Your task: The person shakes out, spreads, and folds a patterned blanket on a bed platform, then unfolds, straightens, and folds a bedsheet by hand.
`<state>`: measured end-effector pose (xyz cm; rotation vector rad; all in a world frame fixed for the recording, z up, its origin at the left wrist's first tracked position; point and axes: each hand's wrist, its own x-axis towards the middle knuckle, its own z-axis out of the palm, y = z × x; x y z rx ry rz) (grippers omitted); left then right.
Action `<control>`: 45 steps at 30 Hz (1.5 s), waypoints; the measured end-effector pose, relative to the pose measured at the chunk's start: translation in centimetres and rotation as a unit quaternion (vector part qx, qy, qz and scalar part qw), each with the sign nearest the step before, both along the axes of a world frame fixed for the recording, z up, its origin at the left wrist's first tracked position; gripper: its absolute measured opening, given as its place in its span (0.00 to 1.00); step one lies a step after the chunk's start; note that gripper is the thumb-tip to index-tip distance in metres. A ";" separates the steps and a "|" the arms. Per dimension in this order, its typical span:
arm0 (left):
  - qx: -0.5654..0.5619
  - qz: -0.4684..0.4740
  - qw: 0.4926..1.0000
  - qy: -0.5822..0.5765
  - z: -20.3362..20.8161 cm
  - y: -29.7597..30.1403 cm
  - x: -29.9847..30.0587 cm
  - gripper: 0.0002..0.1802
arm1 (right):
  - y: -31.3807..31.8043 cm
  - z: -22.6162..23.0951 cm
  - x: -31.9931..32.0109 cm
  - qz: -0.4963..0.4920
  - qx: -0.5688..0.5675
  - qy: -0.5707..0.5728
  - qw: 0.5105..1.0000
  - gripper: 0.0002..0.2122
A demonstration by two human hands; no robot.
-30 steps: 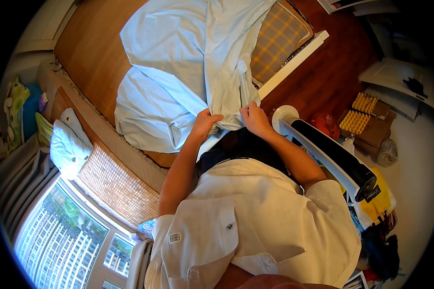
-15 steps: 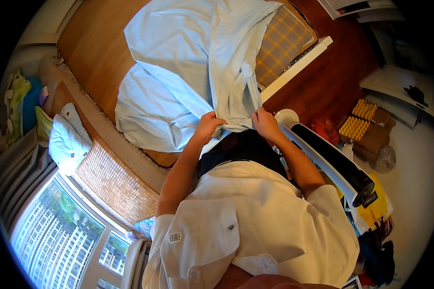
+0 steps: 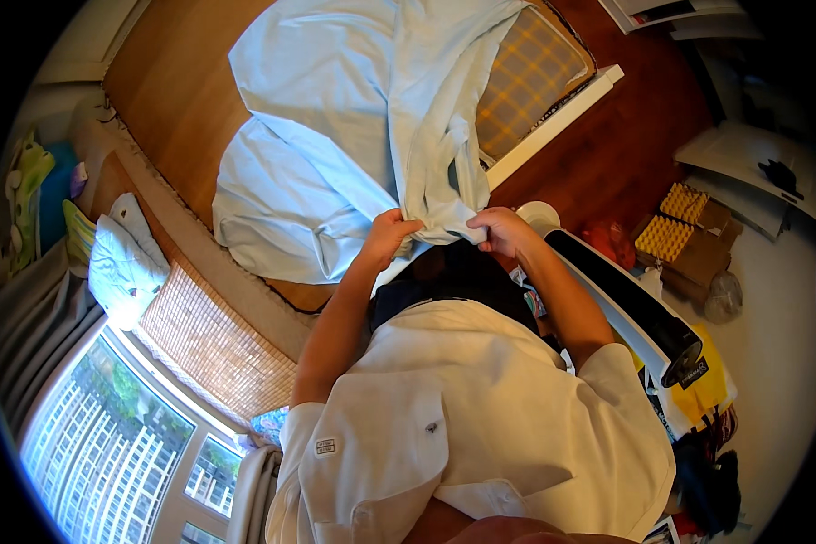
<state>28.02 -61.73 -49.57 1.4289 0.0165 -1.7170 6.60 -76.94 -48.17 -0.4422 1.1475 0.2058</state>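
Observation:
A pale blue shirt (image 3: pixel 335 118) lies spread over a wooden tabletop (image 3: pixel 168 86). Its near edge is bunched up between my two hands. My left hand (image 3: pixel 388 238) grips the bunched cloth from the left, fingers curled into it. My right hand (image 3: pixel 501 230) pinches the same bunch from the right, a hand's width away. One sleeve of the shirt trails toward the near left corner of the table.
A yellow checked cushion (image 3: pixel 526 77) lies under the shirt's far right side, edged by a white bar (image 3: pixel 553 122). A woven blind (image 3: pixel 213 340) and window (image 3: pixel 100 444) are at lower left. A black and white appliance (image 3: pixel 630 304) and cardboard boxes (image 3: pixel 684 231) stand at right.
Both hands have drawn the shirt's near edge closer to my body and gathered it tighter. The shirt has slid slightly toward me across the table.

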 end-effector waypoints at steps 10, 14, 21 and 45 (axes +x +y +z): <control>-0.027 -0.042 0.999 -0.014 0.5 -0.2 0.2 0.17 | 2.0 0.4 1.9 -0.049 -0.168 -0.122 0.977 0.11; -0.042 -0.053 0.998 -0.001 -0.3 0.0 0.2 0.15 | 2.8 -0.9 2.9 -0.056 -0.304 -0.068 0.949 0.12; -0.061 -0.032 0.997 0.044 -0.3 -0.2 0.2 0.10 | 3.1 -0.8 3.2 0.243 -0.508 0.047 0.825 0.19; 0.000 -0.035 0.937 -0.347 1.2 6.6 4.4 0.21 | -2.9 1.9 2.6 0.148 -0.567 0.040 0.809 0.10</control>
